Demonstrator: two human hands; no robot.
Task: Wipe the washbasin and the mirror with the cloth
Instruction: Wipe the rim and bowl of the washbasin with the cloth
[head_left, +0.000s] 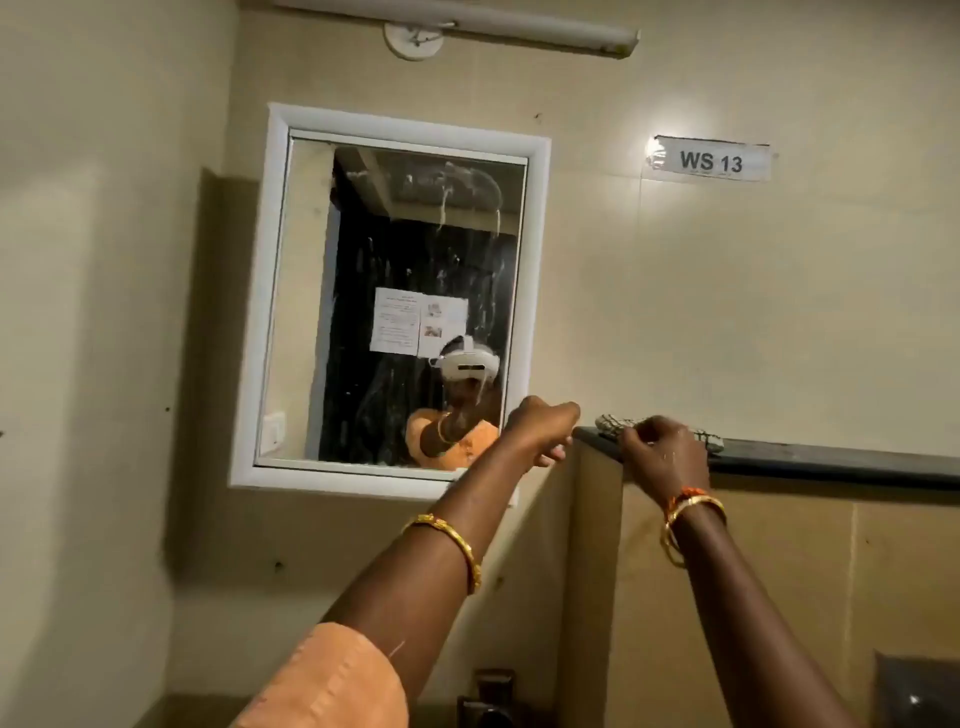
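Fingers of the right hand (662, 449) pinched the cloth (660, 430) on the ledge's (831, 460) left end. Left hand (543, 428) curled, holding nothing. Smeary mirror (405, 306) probably needed wiping next, after lifting the cloth.

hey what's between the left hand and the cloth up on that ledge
In the head view, only the dark ledge's left corner lies between the left hand and the checked cloth; the right hand is on the cloth.
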